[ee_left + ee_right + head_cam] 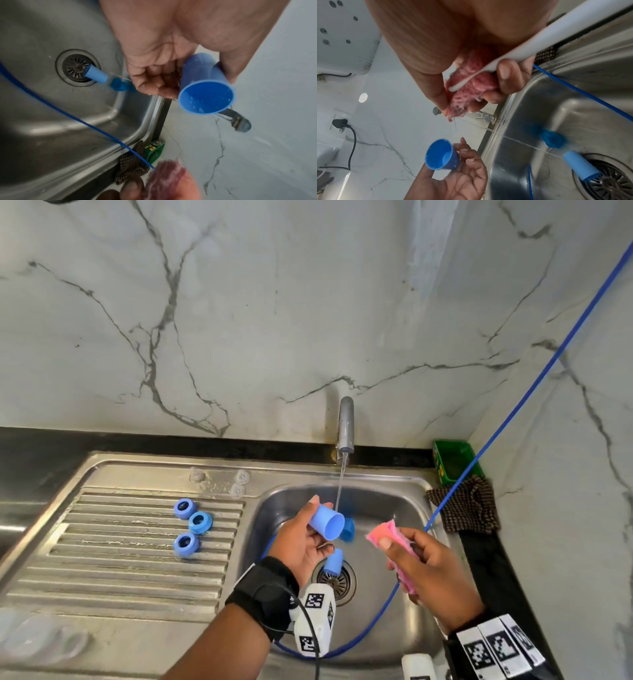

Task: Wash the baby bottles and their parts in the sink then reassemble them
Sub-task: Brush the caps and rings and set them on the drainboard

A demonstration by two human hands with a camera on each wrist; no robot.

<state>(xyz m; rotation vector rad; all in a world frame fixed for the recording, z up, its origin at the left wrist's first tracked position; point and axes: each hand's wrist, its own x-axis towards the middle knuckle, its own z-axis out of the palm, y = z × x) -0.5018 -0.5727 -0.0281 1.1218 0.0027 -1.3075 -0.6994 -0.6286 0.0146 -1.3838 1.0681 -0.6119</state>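
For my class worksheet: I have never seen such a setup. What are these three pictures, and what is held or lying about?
No machine: a person wears three cameras. One picture looks down from the head; the others look along each wrist at the fingers. The left hand holds a light blue plastic cup-shaped cap near water running from the metal tap. The right hand grips a pink scrubbing pad. Two more blue caps lie in the stainless steel sink, one on the drain. Three blue plastic rings sit on the ribbed draining board.
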